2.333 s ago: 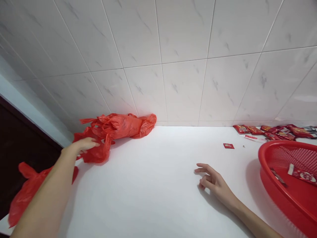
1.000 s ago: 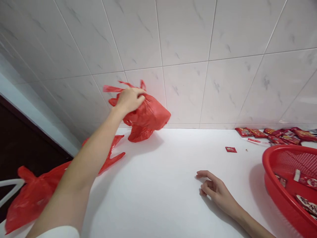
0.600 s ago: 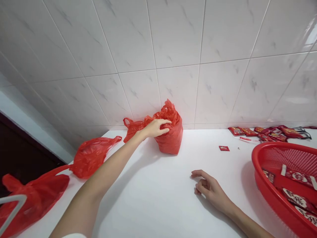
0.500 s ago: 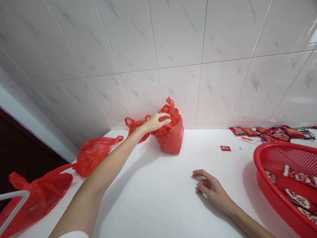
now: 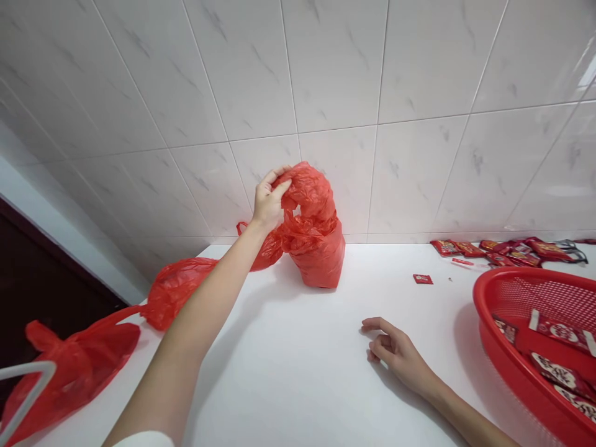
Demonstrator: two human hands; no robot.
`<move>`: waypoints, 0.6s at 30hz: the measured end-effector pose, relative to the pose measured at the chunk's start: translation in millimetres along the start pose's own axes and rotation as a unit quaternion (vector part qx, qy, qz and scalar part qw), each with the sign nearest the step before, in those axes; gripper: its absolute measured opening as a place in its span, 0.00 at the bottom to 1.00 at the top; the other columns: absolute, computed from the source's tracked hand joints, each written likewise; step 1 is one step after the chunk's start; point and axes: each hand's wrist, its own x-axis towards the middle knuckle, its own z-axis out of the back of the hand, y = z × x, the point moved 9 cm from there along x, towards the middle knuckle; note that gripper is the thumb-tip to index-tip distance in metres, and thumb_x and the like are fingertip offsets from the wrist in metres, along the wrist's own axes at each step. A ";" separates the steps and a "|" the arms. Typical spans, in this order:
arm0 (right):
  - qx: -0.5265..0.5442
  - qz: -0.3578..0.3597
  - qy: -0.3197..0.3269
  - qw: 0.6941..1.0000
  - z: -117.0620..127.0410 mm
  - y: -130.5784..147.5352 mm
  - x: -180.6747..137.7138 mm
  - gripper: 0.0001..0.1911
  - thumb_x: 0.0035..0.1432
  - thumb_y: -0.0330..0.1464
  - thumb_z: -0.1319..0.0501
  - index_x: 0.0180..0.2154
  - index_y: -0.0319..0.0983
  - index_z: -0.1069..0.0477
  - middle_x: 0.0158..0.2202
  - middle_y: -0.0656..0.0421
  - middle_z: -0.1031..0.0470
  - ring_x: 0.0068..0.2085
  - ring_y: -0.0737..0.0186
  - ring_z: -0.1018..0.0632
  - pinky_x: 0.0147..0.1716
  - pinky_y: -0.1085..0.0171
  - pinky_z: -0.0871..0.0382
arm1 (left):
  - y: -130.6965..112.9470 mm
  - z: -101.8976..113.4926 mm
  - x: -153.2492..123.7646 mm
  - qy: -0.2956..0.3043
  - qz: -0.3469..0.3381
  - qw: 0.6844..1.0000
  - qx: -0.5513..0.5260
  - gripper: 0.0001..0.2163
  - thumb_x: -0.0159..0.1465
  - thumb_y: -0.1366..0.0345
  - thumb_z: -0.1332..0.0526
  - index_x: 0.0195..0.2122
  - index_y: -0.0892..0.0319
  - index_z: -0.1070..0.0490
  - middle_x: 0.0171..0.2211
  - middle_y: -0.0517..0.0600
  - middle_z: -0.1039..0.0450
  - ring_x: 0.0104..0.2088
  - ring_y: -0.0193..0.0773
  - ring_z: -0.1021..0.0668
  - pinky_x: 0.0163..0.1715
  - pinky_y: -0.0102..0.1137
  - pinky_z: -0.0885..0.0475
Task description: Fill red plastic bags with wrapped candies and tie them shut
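Against the tiled wall stands a full red plastic bag [image 5: 321, 257]. My left hand [image 5: 272, 195] pinches the upper part of this bag between thumb and fingers and holds it raised, so the plastic puffs up over the bag's top. What is inside the bag is hidden. My right hand [image 5: 398, 354] rests on the white table [image 5: 288, 372], fingers loosely curled and apart, with nothing in it. Nearest to it is a red plastic basket [image 5: 488, 310] holding several red-and-white wrapped snacks [image 5: 559, 372].
More red plastic bags sit along the left: one behind my left forearm [image 5: 267, 254], one [image 5: 174, 292] farther left, and one [image 5: 79, 366] at the table's edge. Small red packets [image 5: 512, 251] line the wall at right; a single packet [image 5: 423, 279] lies apart. A white bar [image 5: 37, 379] stands lower left.
My left hand has taken hold of the bag's top and lifted it up and slightly left, so the plastic now bulges upward. My right hand has stayed still.
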 end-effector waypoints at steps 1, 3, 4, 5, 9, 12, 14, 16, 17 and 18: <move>0.002 0.000 -0.001 1.000 0.4 0.9 -0.1 0.14 0.61 0.36 0.41 0.49 0.42 0.30 0.46 0.54 0.25 0.31 0.63 0.23 0.41 0.54 0.29 | -3.1 1.5 -1.9 -0.009 0.004 1.000 -0.028 0.12 0.58 0.64 0.35 0.44 0.57 0.25 0.46 0.52 0.20 0.50 0.44 0.20 0.54 0.39 0.26; 0.009 0.000 -0.003 1.000 0.8 5.2 0.0 0.16 0.61 0.39 0.40 0.49 0.41 0.30 0.48 0.52 0.25 0.31 0.62 0.23 0.39 0.54 0.28 | -5.9 -1.0 -11.2 -0.013 0.030 0.997 -0.069 0.12 0.59 0.64 0.35 0.45 0.56 0.26 0.46 0.51 0.20 0.49 0.43 0.20 0.53 0.37 0.26; 0.018 0.002 -0.005 1.000 1.3 8.8 0.1 0.17 0.61 0.41 0.39 0.49 0.41 0.30 0.49 0.51 0.25 0.32 0.61 0.22 0.38 0.54 0.28 | -5.9 -4.9 -18.8 -0.008 0.049 0.995 -0.082 0.12 0.59 0.64 0.35 0.45 0.56 0.27 0.46 0.51 0.21 0.50 0.43 0.20 0.52 0.37 0.26; 0.033 0.003 -0.009 0.999 2.2 13.0 0.2 0.19 0.61 0.44 0.38 0.50 0.41 0.30 0.51 0.50 0.26 0.32 0.60 0.22 0.37 0.55 0.28 | -5.0 -10.1 -28.3 0.000 0.070 0.994 -0.090 0.12 0.60 0.63 0.36 0.46 0.56 0.27 0.47 0.51 0.21 0.50 0.43 0.20 0.52 0.37 0.26; 0.189 0.002 0.018 0.982 -0.4 31.9 -0.8 0.31 0.58 0.53 0.36 0.58 0.45 0.34 0.56 0.46 0.28 0.42 0.49 0.19 0.38 0.51 0.25 | 3.6 -40.6 -78.9 0.059 0.142 0.986 -0.064 0.12 0.62 0.63 0.38 0.47 0.57 0.27 0.51 0.52 0.22 0.53 0.44 0.22 0.55 0.38 0.27; 0.313 0.014 0.071 0.947 -7.1 48.9 -5.1 0.39 0.53 0.59 0.35 0.60 0.47 0.35 0.56 0.46 0.26 0.47 0.44 0.20 0.40 0.49 0.23 | 8.9 -68.3 -119.7 0.141 0.142 0.980 0.016 0.12 0.63 0.63 0.39 0.46 0.58 0.25 0.51 0.52 0.22 0.56 0.45 0.24 0.58 0.38 0.31; 0.340 0.006 0.073 0.938 -7.7 53.8 -8.3 0.38 0.50 0.56 0.31 0.57 0.46 0.32 0.49 0.49 0.22 0.43 0.47 0.19 0.39 0.52 0.23 | 14.6 -89.1 -146.9 0.214 0.142 0.965 0.052 0.11 0.64 0.63 0.40 0.45 0.59 0.25 0.50 0.53 0.22 0.55 0.45 0.24 0.59 0.38 0.31; 0.329 -0.017 0.047 0.943 -5.7 52.7 -10.6 0.32 0.45 0.46 0.24 0.50 0.44 0.28 0.39 0.53 0.20 0.34 0.56 0.20 0.34 0.59 0.24 | 21.5 -105.6 -170.2 0.273 0.155 0.947 0.066 0.11 0.65 0.64 0.42 0.45 0.59 0.25 0.49 0.53 0.21 0.52 0.45 0.22 0.58 0.38 0.31; 0.315 -0.029 0.031 0.948 -4.1 51.4 -11.5 0.30 0.42 0.40 0.22 0.47 0.43 0.27 0.36 0.56 0.20 0.31 0.59 0.21 0.31 0.61 0.26 | 24.5 -110.7 -178.1 0.289 0.162 0.941 0.069 0.11 0.65 0.64 0.42 0.45 0.59 0.25 0.48 0.54 0.21 0.52 0.45 0.22 0.58 0.39 0.31; 0.302 -0.037 0.015 0.953 -2.0 50.6 -12.1 0.27 0.40 0.37 0.21 0.43 0.41 0.26 0.33 0.57 0.21 0.28 0.62 0.23 0.29 0.63 0.28 | 26.6 -113.4 -182.4 0.294 0.168 0.938 0.070 0.10 0.65 0.64 0.42 0.44 0.59 0.24 0.47 0.54 0.21 0.51 0.45 0.22 0.58 0.39 0.31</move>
